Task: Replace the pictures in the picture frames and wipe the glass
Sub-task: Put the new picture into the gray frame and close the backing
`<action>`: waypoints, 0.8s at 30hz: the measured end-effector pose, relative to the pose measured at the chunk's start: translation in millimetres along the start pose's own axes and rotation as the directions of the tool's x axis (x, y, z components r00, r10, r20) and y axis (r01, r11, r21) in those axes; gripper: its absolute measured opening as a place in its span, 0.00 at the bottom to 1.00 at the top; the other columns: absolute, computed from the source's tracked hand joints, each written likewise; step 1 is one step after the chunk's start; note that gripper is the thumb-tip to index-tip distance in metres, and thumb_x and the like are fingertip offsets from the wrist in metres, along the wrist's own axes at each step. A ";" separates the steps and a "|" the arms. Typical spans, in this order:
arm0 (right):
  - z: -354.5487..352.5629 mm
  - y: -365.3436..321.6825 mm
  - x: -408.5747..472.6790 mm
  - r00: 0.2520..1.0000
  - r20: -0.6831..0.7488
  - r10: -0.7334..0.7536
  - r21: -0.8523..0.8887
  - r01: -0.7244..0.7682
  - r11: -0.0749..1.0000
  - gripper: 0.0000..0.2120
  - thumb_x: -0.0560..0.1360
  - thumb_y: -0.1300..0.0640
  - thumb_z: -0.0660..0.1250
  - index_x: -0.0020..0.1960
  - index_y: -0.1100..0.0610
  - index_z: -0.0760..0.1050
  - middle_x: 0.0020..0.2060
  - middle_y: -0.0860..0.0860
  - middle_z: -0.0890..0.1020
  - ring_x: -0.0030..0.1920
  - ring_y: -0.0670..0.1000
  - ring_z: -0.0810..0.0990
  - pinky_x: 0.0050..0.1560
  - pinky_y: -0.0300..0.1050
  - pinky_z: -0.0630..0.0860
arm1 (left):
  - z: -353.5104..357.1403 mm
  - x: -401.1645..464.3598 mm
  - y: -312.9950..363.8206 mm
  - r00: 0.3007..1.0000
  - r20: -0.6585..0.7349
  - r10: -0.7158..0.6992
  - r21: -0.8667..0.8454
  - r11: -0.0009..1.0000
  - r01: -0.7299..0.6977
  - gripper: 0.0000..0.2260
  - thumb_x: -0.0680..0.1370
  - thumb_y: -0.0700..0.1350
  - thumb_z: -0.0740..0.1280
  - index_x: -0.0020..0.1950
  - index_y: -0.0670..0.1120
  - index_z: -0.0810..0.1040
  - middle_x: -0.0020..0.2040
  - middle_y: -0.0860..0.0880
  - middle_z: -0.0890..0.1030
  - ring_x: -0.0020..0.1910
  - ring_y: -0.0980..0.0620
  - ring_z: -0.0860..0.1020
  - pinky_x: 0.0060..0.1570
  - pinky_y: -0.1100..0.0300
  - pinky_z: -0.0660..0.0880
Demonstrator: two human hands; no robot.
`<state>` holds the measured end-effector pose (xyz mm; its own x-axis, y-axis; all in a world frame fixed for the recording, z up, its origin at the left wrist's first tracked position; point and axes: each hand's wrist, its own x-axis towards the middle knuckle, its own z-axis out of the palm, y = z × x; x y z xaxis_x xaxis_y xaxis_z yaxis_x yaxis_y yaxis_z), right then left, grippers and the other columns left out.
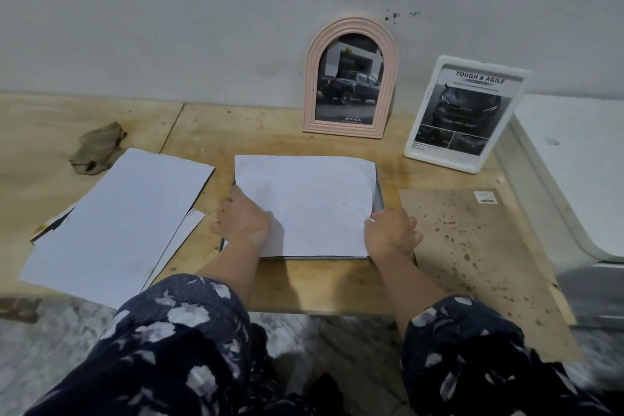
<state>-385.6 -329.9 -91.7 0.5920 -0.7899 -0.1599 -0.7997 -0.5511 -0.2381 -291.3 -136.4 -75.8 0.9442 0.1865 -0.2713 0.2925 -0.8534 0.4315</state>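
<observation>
At centre, a dark frame (379, 194) lies face down under a white sheet (310, 203) (printed side presumably downward). The left hand (243, 217) presses the sheet's nine-o'clock edge flat; the right hand (391, 233) pinches its four-o'clock corner, likely to square it. The backing board (472, 246) waits at three o'clock.

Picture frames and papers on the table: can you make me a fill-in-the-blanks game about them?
1. The arched frame leaning on the wall is coloured ____.
2. The white frame shows a poster that says TOUGH & ____.
3. The crumpled cloth lies on the ____ side of the table.
4. The left hand and right hand both rest on a white sheet of ____.

Missing words: pink; AGILE; left; paper
</observation>
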 end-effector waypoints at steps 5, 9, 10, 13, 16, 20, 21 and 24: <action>-11.0 -2.8 -2.9 0.998 -0.048 -0.029 0.228 0.040 0.973 0.10 0.76 0.51 0.63 0.56 0.50 0.76 0.52 0.49 0.77 0.57 0.53 0.72 0.56 0.49 0.66 | -16.0 10.1 -5.6 0.997 -0.042 0.066 -0.067 0.995 -0.068 0.15 0.78 0.53 0.63 0.62 0.49 0.71 0.56 0.47 0.79 0.62 0.42 0.72 0.58 0.47 0.62; -23.9 -16.3 -4.0 0.996 -0.001 -0.086 0.507 0.074 0.859 0.07 0.78 0.56 0.63 0.55 0.53 0.73 0.45 0.48 0.76 0.40 0.46 0.74 0.38 0.40 0.69 | -32.2 11.3 -11.1 0.992 -0.101 0.080 -0.125 0.988 -0.092 0.11 0.79 0.52 0.61 0.58 0.47 0.71 0.55 0.45 0.79 0.62 0.41 0.69 0.56 0.47 0.65; -25.8 -22.7 -5.1 0.994 0.007 -0.107 0.545 0.086 0.834 0.07 0.78 0.57 0.63 0.55 0.54 0.72 0.46 0.48 0.76 0.38 0.46 0.74 0.35 0.40 0.68 | -38.0 10.5 -15.7 0.991 -0.118 0.070 -0.133 0.987 -0.085 0.11 0.80 0.51 0.60 0.58 0.47 0.71 0.55 0.45 0.78 0.62 0.42 0.68 0.56 0.48 0.65; -27.2 -46.7 -9.8 0.990 0.013 -0.144 0.602 0.107 0.791 0.05 0.77 0.57 0.64 0.53 0.52 0.73 0.48 0.48 0.77 0.42 0.48 0.76 0.37 0.41 0.73 | -56.4 10.0 -33.4 0.992 -0.122 0.014 -0.159 0.987 -0.034 0.16 0.80 0.52 0.60 0.65 0.47 0.70 0.59 0.45 0.77 0.64 0.42 0.68 0.57 0.49 0.64; -23.0 -80.0 -23.7 0.979 0.058 -0.196 0.676 0.106 0.730 0.04 0.76 0.57 0.65 0.49 0.50 0.73 0.49 0.48 0.79 0.46 0.50 0.78 0.42 0.46 0.78 | -79.9 14.3 -64.6 0.985 -0.147 -0.085 -0.240 0.970 0.048 0.19 0.80 0.53 0.61 0.68 0.46 0.69 0.63 0.44 0.76 0.66 0.41 0.68 0.60 0.49 0.64; -17.0 -131.3 -50.0 0.955 0.082 -0.286 0.723 0.140 0.676 0.05 0.75 0.61 0.66 0.49 0.53 0.73 0.51 0.49 0.77 0.47 0.50 0.76 0.43 0.42 0.72 | -110.2 23.7 -115.7 0.966 -0.179 -0.184 -0.304 0.945 0.123 0.21 0.80 0.53 0.61 0.70 0.46 0.68 0.65 0.44 0.74 0.67 0.40 0.68 0.62 0.48 0.64; -13.1 -149.7 -59.2 0.945 0.089 -0.316 0.725 0.156 0.671 0.05 0.75 0.61 0.66 0.49 0.53 0.74 0.51 0.49 0.77 0.47 0.49 0.75 0.42 0.40 0.70 | -121.5 27.6 -133.4 0.959 -0.185 -0.214 -0.328 0.933 0.145 0.21 0.80 0.54 0.61 0.70 0.46 0.68 0.65 0.44 0.74 0.67 0.40 0.68 0.63 0.47 0.64; -5.0 -189.3 -76.7 0.918 0.120 -0.377 0.715 0.184 0.674 0.06 0.76 0.63 0.65 0.51 0.54 0.76 0.54 0.52 0.79 0.48 0.50 0.76 0.43 0.39 0.69 | -142.5 39.7 -171.7 0.944 -0.185 -0.274 -0.381 0.905 0.188 0.19 0.79 0.54 0.62 0.67 0.46 0.70 0.63 0.44 0.76 0.64 0.40 0.71 0.62 0.47 0.68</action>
<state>-280.0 -166.4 -29.6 0.8573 -0.4853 -0.1717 -0.3590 -0.3248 -0.8750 -282.5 86.9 -38.1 0.8391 0.4996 -0.2151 0.4997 -0.5519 0.6676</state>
